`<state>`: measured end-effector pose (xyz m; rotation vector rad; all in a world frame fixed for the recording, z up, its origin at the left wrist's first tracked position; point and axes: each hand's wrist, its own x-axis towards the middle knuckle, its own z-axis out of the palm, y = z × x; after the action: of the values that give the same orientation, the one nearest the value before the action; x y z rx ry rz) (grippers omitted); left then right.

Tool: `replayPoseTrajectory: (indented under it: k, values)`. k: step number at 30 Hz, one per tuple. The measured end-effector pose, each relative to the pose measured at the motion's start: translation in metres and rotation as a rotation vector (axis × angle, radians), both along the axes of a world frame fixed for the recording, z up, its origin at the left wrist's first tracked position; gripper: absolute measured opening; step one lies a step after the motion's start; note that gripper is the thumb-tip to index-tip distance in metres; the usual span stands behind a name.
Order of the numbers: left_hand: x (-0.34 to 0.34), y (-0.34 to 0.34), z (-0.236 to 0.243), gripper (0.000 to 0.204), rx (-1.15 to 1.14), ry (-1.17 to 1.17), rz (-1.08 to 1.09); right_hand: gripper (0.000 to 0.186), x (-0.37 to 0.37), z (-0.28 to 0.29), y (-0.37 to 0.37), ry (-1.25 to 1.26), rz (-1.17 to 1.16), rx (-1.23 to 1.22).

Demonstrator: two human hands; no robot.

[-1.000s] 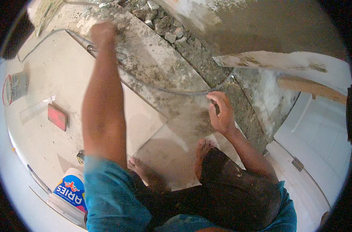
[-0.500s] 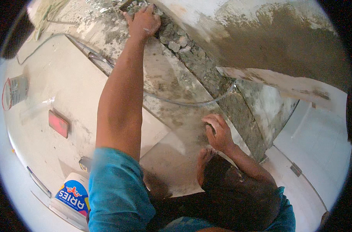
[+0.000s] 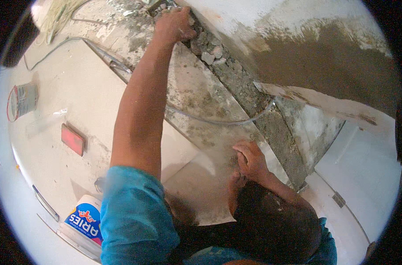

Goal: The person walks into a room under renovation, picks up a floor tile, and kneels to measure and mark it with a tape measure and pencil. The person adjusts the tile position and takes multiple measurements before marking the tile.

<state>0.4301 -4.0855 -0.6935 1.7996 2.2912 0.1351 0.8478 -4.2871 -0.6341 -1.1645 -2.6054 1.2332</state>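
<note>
At the far end of a rubble-filled channel (image 3: 236, 75), my left hand (image 3: 174, 25) is down among the debris. Its fingers curl inward, and whatever they may hold is hidden. Grey lumps of broken mortar (image 3: 208, 57) lie beside it in the channel. Closer to my body, my right hand (image 3: 252, 162) rests low over the dusty floor slab (image 3: 201, 128), next to my bare foot (image 3: 235, 187). The fingers of this hand bend loosely, with nothing visible in them. A thin grey hose (image 3: 218, 121) curves across the slab between my hands.
A part-plastered wall (image 3: 316, 57) borders the channel on the right. Left on the pale tiles are a clear bucket (image 3: 24, 101), a red block-shaped item (image 3: 72, 139) and a white tub with a blue label (image 3: 83, 218). Pale fibres (image 3: 57, 20) lie at the far left.
My left hand has shifted slightly right and its spread fingers have curled into the rubble. My right hand has dropped slightly nearer my foot, its thumb closer to the fingers.
</note>
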Motion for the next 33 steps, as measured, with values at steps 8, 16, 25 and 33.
replayPoseTrajectory:
  k: [8,16,25,33]
  values:
    - [0.015,-0.018,0.013,0.073,0.088,-0.014,0.044,0.034,0.009,-0.008,-0.006,0.097,-0.018,-0.033]
    - [0.002,-0.016,-0.002,0.064,0.117,-0.187,-0.182,0.034,0.006,-0.002,-0.009,0.055,0.019,-0.041]
    - [0.010,-0.020,0.005,0.066,0.038,0.057,-0.019,0.033,0.011,-0.006,-0.028,0.105,0.054,-0.006]
    - [-0.007,-0.006,-0.017,0.073,0.011,-0.102,-0.113,0.035,0.022,-0.008,-0.031,0.079,0.039,-0.002]
